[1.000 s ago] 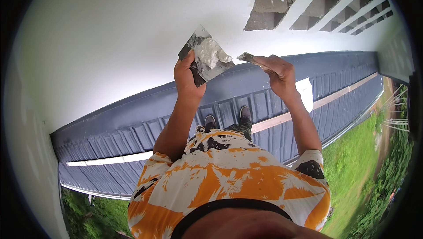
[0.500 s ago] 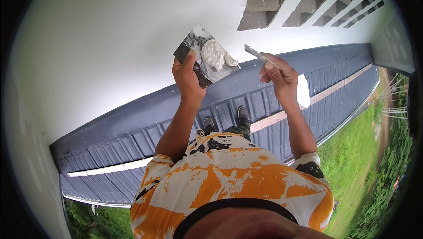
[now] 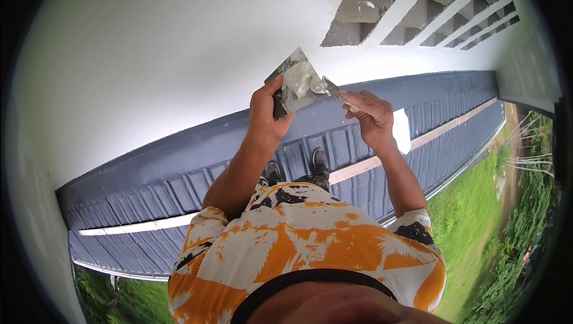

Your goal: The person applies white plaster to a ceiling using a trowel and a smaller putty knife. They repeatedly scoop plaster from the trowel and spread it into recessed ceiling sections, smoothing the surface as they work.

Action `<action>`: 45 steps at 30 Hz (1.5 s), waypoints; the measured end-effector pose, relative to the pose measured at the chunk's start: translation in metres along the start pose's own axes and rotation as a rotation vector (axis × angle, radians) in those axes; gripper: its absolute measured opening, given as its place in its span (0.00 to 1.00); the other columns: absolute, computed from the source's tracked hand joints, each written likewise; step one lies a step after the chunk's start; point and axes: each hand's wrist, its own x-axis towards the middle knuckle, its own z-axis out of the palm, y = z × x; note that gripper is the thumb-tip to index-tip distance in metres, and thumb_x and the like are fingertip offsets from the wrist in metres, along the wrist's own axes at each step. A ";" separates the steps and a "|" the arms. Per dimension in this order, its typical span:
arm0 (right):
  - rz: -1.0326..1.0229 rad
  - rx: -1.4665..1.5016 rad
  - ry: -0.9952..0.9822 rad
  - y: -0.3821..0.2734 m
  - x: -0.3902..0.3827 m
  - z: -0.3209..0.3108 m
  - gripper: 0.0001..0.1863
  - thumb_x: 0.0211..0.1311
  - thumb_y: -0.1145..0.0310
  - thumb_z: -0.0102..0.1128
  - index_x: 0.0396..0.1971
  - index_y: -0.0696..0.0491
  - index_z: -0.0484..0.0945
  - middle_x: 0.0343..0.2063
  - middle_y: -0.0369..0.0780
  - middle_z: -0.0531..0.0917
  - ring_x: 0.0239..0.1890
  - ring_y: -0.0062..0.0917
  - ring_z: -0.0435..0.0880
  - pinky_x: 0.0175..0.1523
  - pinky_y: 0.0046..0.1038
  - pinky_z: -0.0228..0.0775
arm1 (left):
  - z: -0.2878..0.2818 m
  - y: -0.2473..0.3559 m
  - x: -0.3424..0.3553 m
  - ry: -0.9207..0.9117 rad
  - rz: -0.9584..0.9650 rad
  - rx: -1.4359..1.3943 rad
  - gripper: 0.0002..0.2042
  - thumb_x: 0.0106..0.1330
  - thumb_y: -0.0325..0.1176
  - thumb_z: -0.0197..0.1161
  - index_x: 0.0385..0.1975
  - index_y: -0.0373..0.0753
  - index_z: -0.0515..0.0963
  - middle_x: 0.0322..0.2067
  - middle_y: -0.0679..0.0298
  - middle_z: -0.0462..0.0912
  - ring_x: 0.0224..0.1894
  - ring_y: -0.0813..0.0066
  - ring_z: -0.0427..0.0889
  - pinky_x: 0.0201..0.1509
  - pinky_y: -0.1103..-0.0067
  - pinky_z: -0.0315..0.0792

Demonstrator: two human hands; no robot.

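My left hand [image 3: 267, 109] grips a square metal plate [image 3: 284, 102] that carries a lump of whitish paste [image 3: 298, 77], with dark and white smears on the plate. My right hand [image 3: 370, 116] is closed on a small putty knife [image 3: 335, 90], whose tip is at the paste along the right side of the plate. Whether the blade touches it is hard to tell. Both hands are in front of a smooth white wall [image 3: 179, 49].
My shoes [image 3: 319, 163] stand on dark ribbed roofing [image 3: 149, 190], along which a wooden plank [image 3: 352, 170] runs. A white board [image 3: 401, 130] lies at the right. Openings [image 3: 364, 11] pierce the upper-right wall. Grass [image 3: 471, 216] shows beyond the roof edge.
My left hand and the plate have shifted right and slightly down. The knife has moved down from the gap beside the plate to the edge of the paste.
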 end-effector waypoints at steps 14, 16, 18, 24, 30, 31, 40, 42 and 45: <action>-0.155 -0.648 -0.266 -0.067 0.053 -0.048 0.27 0.36 0.90 0.56 0.41 0.51 0.85 0.22 0.40 0.82 0.23 0.28 0.81 0.26 0.28 0.71 | 0.031 0.030 -0.005 -0.091 0.399 0.313 0.07 0.67 0.26 0.57 0.42 0.34 0.75 0.37 0.63 0.80 0.37 0.78 0.80 0.41 0.77 0.78; -0.184 -0.640 -0.233 -0.064 0.059 -0.045 0.27 0.36 0.89 0.57 0.39 0.50 0.85 0.22 0.38 0.82 0.22 0.28 0.81 0.25 0.29 0.70 | 0.032 0.030 -0.003 -0.091 0.408 0.373 0.06 0.66 0.26 0.58 0.41 0.34 0.76 0.35 0.65 0.80 0.36 0.80 0.79 0.41 0.78 0.76; -0.264 -0.672 -0.283 -0.056 0.066 -0.037 0.26 0.36 0.88 0.57 0.38 0.48 0.86 0.22 0.36 0.82 0.22 0.28 0.80 0.22 0.30 0.68 | 0.032 0.028 0.003 -0.104 0.392 0.457 0.05 0.65 0.25 0.58 0.39 0.35 0.76 0.34 0.66 0.79 0.34 0.82 0.77 0.40 0.79 0.73; 0.172 -0.062 -0.203 -0.019 0.058 -0.055 0.19 0.54 0.84 0.56 0.44 0.49 0.84 0.26 0.38 0.84 0.25 0.25 0.82 0.28 0.22 0.71 | 0.051 0.076 0.006 0.069 0.557 0.418 0.06 0.65 0.26 0.60 0.39 0.35 0.77 0.31 0.68 0.79 0.32 0.82 0.76 0.38 0.80 0.72; 0.011 -0.970 0.206 0.056 0.087 -0.099 0.15 0.59 0.76 0.57 0.47 0.51 0.81 0.27 0.37 0.84 0.23 0.25 0.82 0.24 0.22 0.72 | 0.090 0.185 0.028 -0.390 0.438 0.961 0.17 0.65 0.33 0.61 0.51 0.32 0.75 0.42 0.64 0.81 0.41 0.80 0.81 0.48 0.82 0.74; -0.207 -1.311 0.194 0.064 0.112 -0.100 0.15 0.58 0.75 0.58 0.46 0.52 0.81 0.26 0.36 0.84 0.22 0.24 0.82 0.23 0.22 0.72 | 0.107 0.211 0.019 -0.453 0.390 1.030 0.18 0.65 0.33 0.61 0.52 0.32 0.75 0.44 0.62 0.82 0.43 0.77 0.81 0.50 0.80 0.73; -0.320 -2.032 -0.281 0.155 0.177 -0.114 0.03 0.50 0.70 0.60 0.22 0.51 0.75 0.18 0.35 0.76 0.19 0.21 0.79 0.21 0.23 0.71 | 0.149 0.283 0.067 -0.741 0.201 1.241 0.20 0.50 0.29 0.72 0.42 0.25 0.77 0.30 0.60 0.82 0.28 0.77 0.78 0.35 0.81 0.74; -0.364 -2.005 -0.310 0.175 0.157 -0.120 0.04 0.50 0.70 0.60 0.25 0.55 0.78 0.18 0.36 0.76 0.19 0.22 0.79 0.21 0.24 0.71 | 0.150 0.290 0.060 -0.816 0.019 1.097 0.19 0.50 0.28 0.71 0.41 0.25 0.77 0.29 0.62 0.82 0.27 0.79 0.77 0.34 0.83 0.73; -0.444 -2.022 -0.309 0.184 0.127 -0.118 0.08 0.51 0.70 0.60 0.30 0.57 0.80 0.18 0.35 0.75 0.19 0.22 0.79 0.21 0.24 0.71 | 0.151 0.276 0.052 -0.762 0.142 1.174 0.19 0.51 0.28 0.71 0.42 0.25 0.77 0.30 0.62 0.82 0.27 0.80 0.77 0.33 0.84 0.73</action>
